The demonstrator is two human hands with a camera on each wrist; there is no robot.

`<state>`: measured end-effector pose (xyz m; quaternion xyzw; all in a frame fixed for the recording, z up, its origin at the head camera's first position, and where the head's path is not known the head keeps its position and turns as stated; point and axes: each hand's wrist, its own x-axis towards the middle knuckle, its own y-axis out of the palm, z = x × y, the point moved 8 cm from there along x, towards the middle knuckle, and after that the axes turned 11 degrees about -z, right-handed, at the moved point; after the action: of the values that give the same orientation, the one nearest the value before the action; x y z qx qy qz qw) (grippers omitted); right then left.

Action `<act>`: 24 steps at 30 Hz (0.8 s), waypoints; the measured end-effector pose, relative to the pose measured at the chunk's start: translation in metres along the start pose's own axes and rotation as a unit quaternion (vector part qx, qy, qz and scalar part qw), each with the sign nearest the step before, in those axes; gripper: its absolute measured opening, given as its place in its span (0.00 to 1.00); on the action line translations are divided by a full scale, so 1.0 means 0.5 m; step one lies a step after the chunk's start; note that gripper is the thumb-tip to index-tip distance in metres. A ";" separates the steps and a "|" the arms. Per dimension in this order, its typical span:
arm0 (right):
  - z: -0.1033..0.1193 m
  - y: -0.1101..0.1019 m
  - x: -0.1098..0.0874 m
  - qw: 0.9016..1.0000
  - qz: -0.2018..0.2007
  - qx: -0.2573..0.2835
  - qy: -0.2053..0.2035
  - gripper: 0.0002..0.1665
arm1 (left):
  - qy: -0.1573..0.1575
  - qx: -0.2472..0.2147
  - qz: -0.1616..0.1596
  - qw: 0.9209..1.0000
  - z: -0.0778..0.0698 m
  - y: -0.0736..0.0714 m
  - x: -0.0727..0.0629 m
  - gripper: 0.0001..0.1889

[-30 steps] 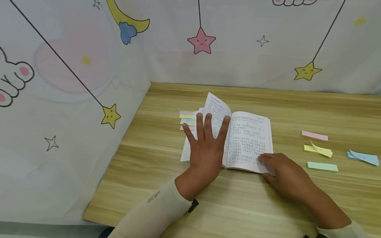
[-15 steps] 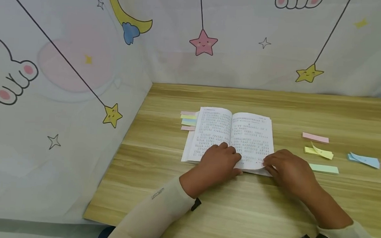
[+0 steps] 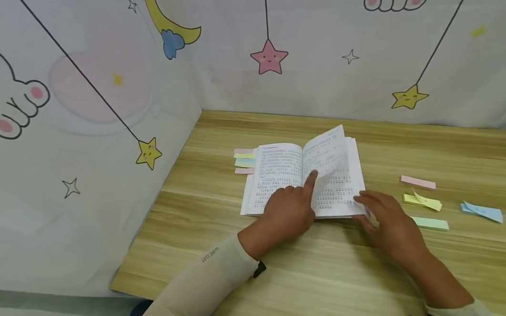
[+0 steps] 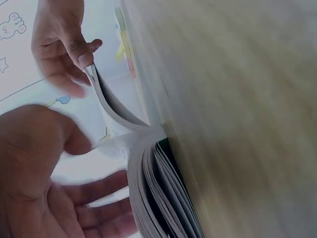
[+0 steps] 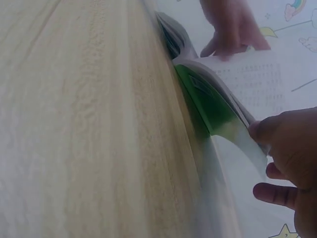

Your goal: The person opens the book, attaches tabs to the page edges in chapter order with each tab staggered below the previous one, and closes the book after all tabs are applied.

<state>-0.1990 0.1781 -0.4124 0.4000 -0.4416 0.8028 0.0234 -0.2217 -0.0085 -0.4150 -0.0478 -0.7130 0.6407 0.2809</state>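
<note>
An open book with printed pages lies on the table, and one page stands half turned over its right side. My left hand is at the middle of the book. Its index finger points out along the turning page; the other fingers lie over the left-hand pages. My right hand pinches the lower right corner of the right-hand pages, thumb at the near edge. In the right wrist view, those pages and the green cover are bent up off the table by that hand.
Coloured sticky tabs stick out from the book's left edge. To the right lie pads of sticky notes: pink, yellow, green and blue. A printed cloth backdrop stands behind and left of the wooden table.
An earlier raised page has come down on the left. The left hand moved from spread flat on the left pages to the centre, and another page has risen. The right hand stays at the right corner.
</note>
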 end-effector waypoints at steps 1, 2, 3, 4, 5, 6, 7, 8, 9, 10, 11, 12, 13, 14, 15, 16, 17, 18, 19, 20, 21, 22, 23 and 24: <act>0.002 0.003 -0.001 1.000 0.005 -0.001 -0.016 0.30 | -0.017 -0.006 -0.020 1.000 0.006 -0.006 0.001 0.43; 0.004 0.006 -0.003 0.999 0.010 -0.003 -0.033 0.28 | -0.035 -0.010 -0.044 0.998 0.012 -0.014 0.001 0.45; 0.006 0.009 -0.005 0.999 0.015 -0.006 -0.050 0.26 | -0.047 -0.008 -0.075 0.996 0.018 -0.024 0.000 0.46; 0.008 0.012 -0.007 0.998 0.020 -0.009 -0.063 0.24 | -0.055 0.006 -0.115 0.992 0.023 -0.035 -0.002 0.46; 0.009 0.015 -0.008 0.997 0.023 -0.011 -0.073 0.23 | -0.064 0.025 -0.153 0.986 0.029 -0.046 -0.005 0.46; 0.008 0.018 -0.008 0.996 0.025 -0.014 -0.080 0.21 | -0.075 0.047 -0.186 0.979 0.035 -0.057 -0.009 0.47; 0.008 0.020 -0.009 0.996 0.029 -0.018 -0.082 0.19 | -0.082 0.080 -0.208 0.971 0.039 -0.065 -0.011 0.46; 0.008 0.022 -0.009 0.995 0.033 -0.024 -0.086 0.17 | -0.088 0.108 -0.218 0.966 0.042 -0.072 -0.013 0.46; 0.008 0.024 -0.009 0.995 0.038 -0.030 -0.088 0.16 | -0.089 0.132 -0.219 0.963 0.043 -0.076 -0.013 0.44; 0.009 0.024 -0.009 0.995 0.040 -0.035 -0.089 0.15 | -0.085 0.150 -0.207 0.963 0.043 -0.076 -0.012 0.42; 0.009 0.024 -0.009 0.995 0.041 -0.038 -0.087 0.14 | -0.075 0.160 -0.184 0.967 0.039 -0.074 -0.009 0.39; 0.009 0.023 -0.008 0.995 0.042 -0.040 -0.082 0.14 | -0.059 0.159 -0.158 0.973 0.033 -0.071 -0.007 0.34; 0.009 0.021 -0.007 0.995 0.039 -0.041 -0.076 0.13 | -0.037 0.152 -0.129 0.979 0.024 -0.064 -0.005 0.28; 0.009 0.018 -0.006 0.996 0.035 -0.042 -0.072 0.13 | -0.015 0.133 -0.102 0.986 0.015 -0.057 -0.004 0.22; 0.009 0.015 -0.005 0.996 0.028 -0.041 -0.068 0.13 | 0.006 0.112 -0.077 0.991 0.005 -0.048 -0.005 0.17; 0.009 0.012 -0.003 0.997 0.020 -0.038 -0.064 0.13 | 0.025 0.090 -0.053 0.994 -0.005 -0.038 -0.006 0.15; 0.009 0.009 -0.001 0.998 0.014 -0.035 -0.060 0.13 | 0.039 0.071 -0.032 0.996 -0.012 -0.029 -0.008 0.16; 0.009 0.007 0.000 0.998 0.007 -0.033 -0.058 0.13 | 0.045 0.052 -0.010 0.998 -0.017 -0.017 -0.009 0.19; 0.010 0.005 0.002 0.998 0.001 -0.031 -0.058 0.13 | 0.046 0.037 0.010 0.998 -0.019 -0.008 -0.011 0.21; 0.011 0.004 0.003 0.998 -0.003 -0.030 -0.059 0.14 | 0.042 0.022 0.025 0.999 -0.020 0.000 -0.011 0.21; 0.012 0.003 0.004 0.998 -0.006 -0.028 -0.061 0.15 | 0.037 0.013 0.036 0.999 -0.020 0.006 -0.011 0.22; 0.012 0.002 0.004 0.998 -0.007 -0.026 -0.062 0.16 | 0.031 0.009 0.043 0.999 -0.019 0.010 -0.011 0.22; 0.012 0.001 0.004 0.998 -0.008 -0.025 -0.065 0.16 | 0.027 0.008 0.047 0.998 -0.018 0.013 -0.010 0.21; 0.013 0.001 0.003 0.998 -0.007 -0.023 -0.065 0.16 | 0.026 0.008 0.047 0.999 -0.018 0.014 -0.008 0.20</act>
<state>-0.1962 0.1728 -0.4097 0.4540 -0.4574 0.7646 0.0093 -0.2162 -0.0011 -0.4230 -0.0957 -0.6971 0.6576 0.2689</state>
